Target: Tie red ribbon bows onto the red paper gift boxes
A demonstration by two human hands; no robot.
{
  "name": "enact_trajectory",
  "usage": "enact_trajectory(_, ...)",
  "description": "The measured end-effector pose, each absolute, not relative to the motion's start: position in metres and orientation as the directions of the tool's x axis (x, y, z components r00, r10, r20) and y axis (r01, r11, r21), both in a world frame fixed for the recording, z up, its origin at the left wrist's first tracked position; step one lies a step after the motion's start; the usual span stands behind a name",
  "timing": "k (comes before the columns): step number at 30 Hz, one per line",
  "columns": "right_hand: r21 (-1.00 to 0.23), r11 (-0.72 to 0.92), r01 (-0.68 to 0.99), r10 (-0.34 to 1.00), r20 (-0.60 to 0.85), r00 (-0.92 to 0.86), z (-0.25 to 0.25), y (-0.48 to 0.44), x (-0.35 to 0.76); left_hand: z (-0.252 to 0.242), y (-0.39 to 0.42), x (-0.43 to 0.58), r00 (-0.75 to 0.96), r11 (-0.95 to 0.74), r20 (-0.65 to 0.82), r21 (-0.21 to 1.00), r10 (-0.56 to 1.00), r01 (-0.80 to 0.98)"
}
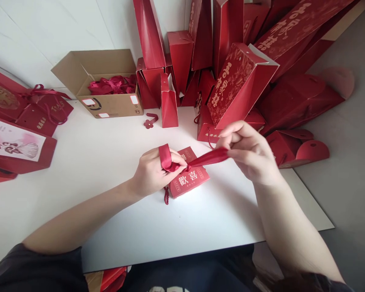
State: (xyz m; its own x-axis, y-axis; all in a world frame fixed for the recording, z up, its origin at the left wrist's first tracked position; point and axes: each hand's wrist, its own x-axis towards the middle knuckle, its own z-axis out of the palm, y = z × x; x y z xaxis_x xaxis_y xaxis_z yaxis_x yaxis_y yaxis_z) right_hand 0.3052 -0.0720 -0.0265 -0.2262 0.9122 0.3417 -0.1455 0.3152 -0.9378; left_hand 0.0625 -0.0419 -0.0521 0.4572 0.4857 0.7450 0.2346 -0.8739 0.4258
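A small red gift box [190, 182] with light Chinese characters lies tilted on the white table. A dark red ribbon [209, 157] runs across its top, gathered at a knot near the middle. My left hand [155, 168] pinches the ribbon at that knot, and a loop of it curls over the fingers. Held off to the right, the ribbon's other stretch is pulled taut by my right hand [249, 152], its fingers closed on the end. A twisted red cord [166, 195] hangs from the box's lower left corner. Part of the box is hidden under my left hand.
An open cardboard box [115, 106] of red ribbons stands at the back. Beside it lies a flower-shaped red tag [149, 121] near a narrow red box [169, 107]. Many red boxes [237, 85] pile up at back right; more red packages [24, 142] sit at left.
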Motion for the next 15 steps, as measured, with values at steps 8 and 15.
enact_trajectory(8, -0.97, 0.241, 0.025, 0.926, 0.222, -0.305, -0.025, -0.066, 0.309, -0.051, -0.043, 0.063, 0.46, -0.878, 0.748, 0.408, 0.479, 0.25)
enact_trajectory(15, -0.965, 0.26, 0.019, 0.846, 0.219, -0.486, -0.021, -0.07, 0.312, -0.052, -0.043, 0.063, 0.462, -0.875, 0.743, 0.411, 0.485, 0.257)
